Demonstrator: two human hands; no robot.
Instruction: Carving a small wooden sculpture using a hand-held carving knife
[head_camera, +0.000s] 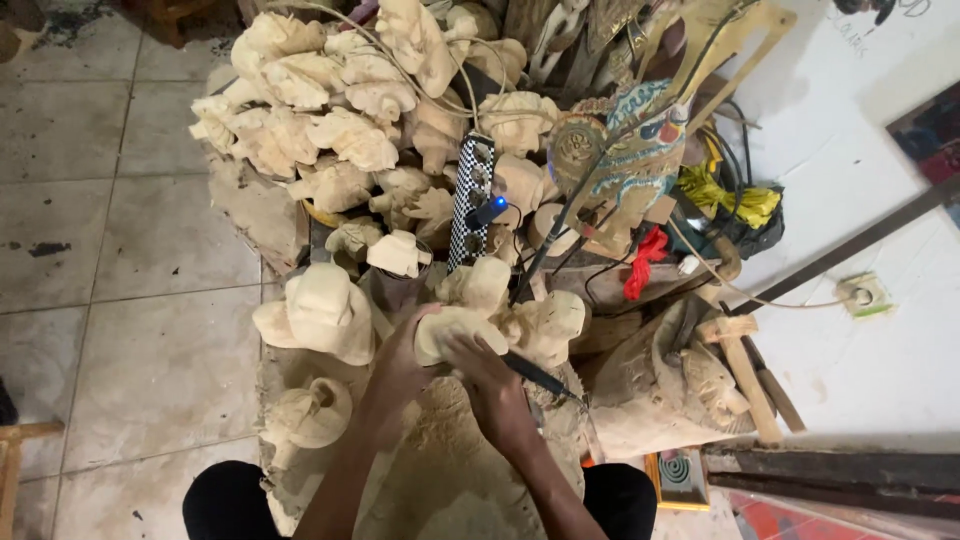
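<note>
A tiled floor (120, 250) spreads out on the left, and against a white wall (860, 340) rises a heap of pale unfinished wooden carvings (330, 110), with a painted puppet figure (630, 160), a checkered power strip (470, 195) and a wooden mallet (740, 360) among them. Low in the middle, above a dusty mound of wood shavings (450, 480), the left hand (395, 375) cups 1 small pale carved piece (455, 330) from the side, its fingers wrapped around the lower left of the piece. The right hand (495, 385) lies across the front of the same piece, fingers closed around a dark-handled carving tool (540, 377) that slants off to the right; the working tip is hidden under the hand. The piece looks like light, stiff, raw wood, dry and not slippery, though its thin carved edges seem likely to chip; the rounded bulk at its base, where the left hand already sits, looks like the safest place to grip. A larger hat-shaped carving (325, 315) stands just beside it on the left.
</note>
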